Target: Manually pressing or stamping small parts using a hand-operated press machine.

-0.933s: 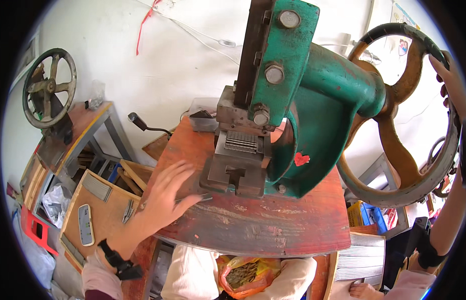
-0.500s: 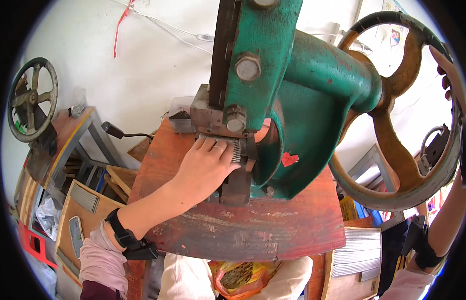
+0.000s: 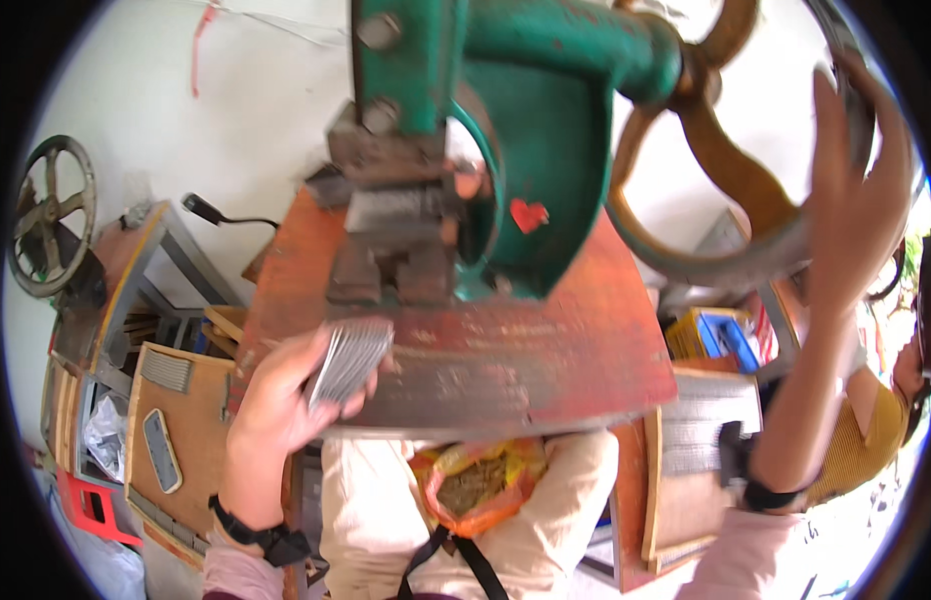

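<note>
My left hand (image 3: 286, 385) grips a fanned stack of thin grey strips (image 3: 352, 362) just above the near left part of the wooden table (image 3: 546, 370). Beyond it stands a green hand press (image 3: 546, 150), with a pale metal piece (image 3: 391, 211) lying in its dark tooling below the ram. At the right, my right hand (image 3: 866, 205) is raised against the rim of the press's large handwheel (image 3: 721, 265). Its fingers are stretched out and apart, somewhat smeared by motion.
Trays of grey strips stand at the left (image 3: 191, 440) and right (image 3: 701, 400) of the table. An orange-yellow bag (image 3: 486, 485) rests on my lap. Another handwheel (image 3: 54, 215) is at the far left. A person in a yellow top (image 3: 866, 440) is at the right.
My left hand has drawn back from under the press toward me, now with the strip stack in it. My right hand has swung inward on the handwheel. The view has shifted.
</note>
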The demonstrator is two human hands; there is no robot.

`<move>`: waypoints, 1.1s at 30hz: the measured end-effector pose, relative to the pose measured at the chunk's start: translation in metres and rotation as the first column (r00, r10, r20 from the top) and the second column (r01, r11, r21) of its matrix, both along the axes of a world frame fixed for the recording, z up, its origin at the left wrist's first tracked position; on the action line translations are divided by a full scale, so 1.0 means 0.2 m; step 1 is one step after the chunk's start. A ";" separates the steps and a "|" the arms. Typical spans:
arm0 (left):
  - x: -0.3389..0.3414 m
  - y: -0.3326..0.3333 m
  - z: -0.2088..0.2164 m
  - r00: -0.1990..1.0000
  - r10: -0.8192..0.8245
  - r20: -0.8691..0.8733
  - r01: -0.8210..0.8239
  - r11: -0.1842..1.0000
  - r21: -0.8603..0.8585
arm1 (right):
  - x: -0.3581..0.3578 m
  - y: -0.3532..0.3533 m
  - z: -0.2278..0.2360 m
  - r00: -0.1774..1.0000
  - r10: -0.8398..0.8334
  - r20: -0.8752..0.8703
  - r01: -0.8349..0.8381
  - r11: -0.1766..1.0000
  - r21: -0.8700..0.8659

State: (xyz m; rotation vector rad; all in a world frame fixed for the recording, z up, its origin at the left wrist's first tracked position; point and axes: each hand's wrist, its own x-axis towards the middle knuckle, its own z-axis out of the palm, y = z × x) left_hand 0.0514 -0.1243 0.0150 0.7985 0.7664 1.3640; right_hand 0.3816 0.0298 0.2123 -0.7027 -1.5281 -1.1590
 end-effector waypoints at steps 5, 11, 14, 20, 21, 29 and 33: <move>0.25 -0.27 -0.53 0.729 -0.318 0.606 0.608 0.708 -0.359 | -0.21 -0.10 -0.99 0.846 0.523 -0.107 -0.499 0.704 -0.506; 0.45 -0.38 -1.74 0.759 -0.107 0.642 0.538 0.660 -0.525 | -0.39 -0.16 -1.43 0.919 0.276 -0.282 -0.368 0.344 -0.864; 0.63 -0.36 -1.57 0.890 -0.097 0.445 0.405 0.616 -0.676 | -0.23 -0.14 -1.47 0.943 0.258 -0.212 -0.292 0.328 -0.898; 0.10 -0.54 -0.79 0.921 0.223 -0.319 -0.340 0.860 -0.380 | -0.23 -0.18 -1.46 0.939 0.269 -0.215 -0.300 0.334 -0.894; -0.04 -0.60 -0.67 0.838 0.315 -0.446 -0.478 0.818 -0.320 | -0.24 -0.18 -1.45 0.941 0.256 -0.221 -0.299 0.324 -0.898; -1.16 -0.78 -0.81 -0.310 -0.054 -0.949 -0.849 0.465 0.251 | -0.33 -0.20 -1.35 0.975 0.194 -0.109 -0.182 0.412 -0.893; -1.44 -0.72 -1.05 -0.544 -0.204 -0.814 -0.743 0.568 0.354 | -0.35 -0.20 -1.34 0.978 0.184 -0.095 -0.166 0.425 -0.890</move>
